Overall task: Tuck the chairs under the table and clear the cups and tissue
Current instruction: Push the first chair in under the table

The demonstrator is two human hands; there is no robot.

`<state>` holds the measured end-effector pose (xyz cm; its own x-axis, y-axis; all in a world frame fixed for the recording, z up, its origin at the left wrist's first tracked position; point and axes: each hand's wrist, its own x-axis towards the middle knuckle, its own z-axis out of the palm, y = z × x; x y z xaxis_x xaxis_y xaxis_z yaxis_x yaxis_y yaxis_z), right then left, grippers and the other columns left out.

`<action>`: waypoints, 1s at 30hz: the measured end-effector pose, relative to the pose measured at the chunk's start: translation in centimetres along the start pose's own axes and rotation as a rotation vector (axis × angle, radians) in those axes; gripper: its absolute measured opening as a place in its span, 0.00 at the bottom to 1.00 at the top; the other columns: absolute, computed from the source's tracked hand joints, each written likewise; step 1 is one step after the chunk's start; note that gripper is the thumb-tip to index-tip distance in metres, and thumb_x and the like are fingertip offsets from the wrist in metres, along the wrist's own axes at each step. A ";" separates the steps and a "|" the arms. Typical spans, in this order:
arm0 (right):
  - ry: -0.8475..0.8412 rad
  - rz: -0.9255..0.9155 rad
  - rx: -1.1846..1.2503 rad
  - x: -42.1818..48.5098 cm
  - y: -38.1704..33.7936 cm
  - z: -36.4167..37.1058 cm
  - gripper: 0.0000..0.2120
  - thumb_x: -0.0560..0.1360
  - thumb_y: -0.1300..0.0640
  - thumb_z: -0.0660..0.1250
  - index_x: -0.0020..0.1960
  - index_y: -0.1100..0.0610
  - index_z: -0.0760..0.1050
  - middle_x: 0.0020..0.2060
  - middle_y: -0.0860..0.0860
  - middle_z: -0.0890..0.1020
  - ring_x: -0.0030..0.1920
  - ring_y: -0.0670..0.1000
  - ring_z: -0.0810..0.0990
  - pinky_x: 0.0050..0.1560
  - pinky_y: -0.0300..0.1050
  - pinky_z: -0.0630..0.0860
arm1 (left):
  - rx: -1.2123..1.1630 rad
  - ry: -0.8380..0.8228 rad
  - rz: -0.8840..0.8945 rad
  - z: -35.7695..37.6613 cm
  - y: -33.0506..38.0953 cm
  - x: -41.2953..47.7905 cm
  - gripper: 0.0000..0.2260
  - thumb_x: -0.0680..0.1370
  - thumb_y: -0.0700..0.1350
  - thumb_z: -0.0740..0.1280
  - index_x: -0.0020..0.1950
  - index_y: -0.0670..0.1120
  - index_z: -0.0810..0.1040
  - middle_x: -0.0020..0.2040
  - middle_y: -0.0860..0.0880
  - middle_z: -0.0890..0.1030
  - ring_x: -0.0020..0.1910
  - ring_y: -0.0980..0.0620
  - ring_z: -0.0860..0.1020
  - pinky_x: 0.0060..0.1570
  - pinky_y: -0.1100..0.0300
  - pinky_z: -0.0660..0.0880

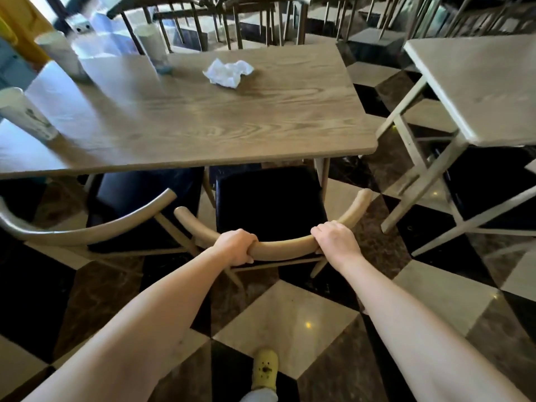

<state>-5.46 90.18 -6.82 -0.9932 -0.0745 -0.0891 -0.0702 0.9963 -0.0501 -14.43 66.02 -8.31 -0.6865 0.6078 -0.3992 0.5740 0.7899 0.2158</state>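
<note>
My left hand (236, 246) and my right hand (336, 242) both grip the curved wooden back rail of a chair (282, 248) with a black seat, whose front edge lies under the wooden table (220, 123). A second chair (95, 227) with the same curved rail stands to its left, partly under the table. On the table lies a crumpled white tissue (227, 72) near the far side. Three tall white cups stand there: one at the near left edge (26, 114), one at the far left (59, 52), one at the back (152, 43).
A white paper bag (116, 62) sits on the table's far left. More chairs (261, 21) line the far side. Another light table (481, 91) stands to the right across a narrow gap. The floor is checkered tile; a yellow shoe (265, 369) shows below.
</note>
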 end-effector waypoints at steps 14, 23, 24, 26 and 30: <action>0.033 -0.051 -0.056 8.2 2.2 -0.5 0.11 0.62 0.68 0.75 0.43 0.60 0.80 0.37 0.55 0.83 0.39 0.57 0.82 0.43 0.46 0.79 | 0.004 -0.040 0.039 -3.2 -4.8 8.1 0.19 0.72 0.51 0.72 0.62 0.54 0.75 0.54 0.51 0.81 0.52 0.51 0.79 0.45 0.60 0.70; -0.138 -0.007 0.111 8.5 2.7 -0.3 0.18 0.74 0.64 0.64 0.63 0.57 0.71 0.60 0.54 0.77 0.62 0.56 0.72 0.66 0.48 0.65 | -0.055 -0.130 -0.061 -3.1 -4.2 8.1 0.20 0.73 0.48 0.71 0.64 0.52 0.74 0.57 0.50 0.79 0.56 0.49 0.77 0.51 0.58 0.73; -0.177 -0.006 0.168 8.4 2.9 -0.5 0.19 0.74 0.61 0.65 0.65 0.56 0.70 0.62 0.53 0.76 0.65 0.55 0.70 0.68 0.49 0.64 | -0.062 -0.169 -0.081 -3.3 -3.8 8.1 0.20 0.73 0.48 0.71 0.64 0.52 0.74 0.57 0.49 0.79 0.56 0.49 0.77 0.50 0.58 0.73; -0.274 0.013 0.330 8.3 3.6 -1.3 0.21 0.76 0.54 0.65 0.68 0.54 0.68 0.66 0.52 0.73 0.69 0.54 0.67 0.71 0.51 0.63 | -0.068 -0.280 -0.111 -4.0 -3.0 8.4 0.20 0.74 0.50 0.70 0.65 0.49 0.73 0.58 0.47 0.78 0.56 0.47 0.77 0.51 0.58 0.73; -0.436 0.067 0.585 7.8 6.8 -3.6 0.20 0.80 0.50 0.59 0.71 0.52 0.67 0.72 0.52 0.67 0.74 0.52 0.61 0.73 0.53 0.60 | -0.083 -0.463 -0.118 -7.4 -0.3 10.3 0.24 0.76 0.55 0.65 0.70 0.47 0.71 0.65 0.47 0.76 0.62 0.47 0.74 0.62 0.54 0.70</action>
<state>-13.99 96.51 -4.25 -0.8582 -0.1462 -0.4921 0.1711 0.8223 -0.5427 -24.99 72.63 -5.85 -0.4628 0.4290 -0.7757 0.4538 0.8664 0.2084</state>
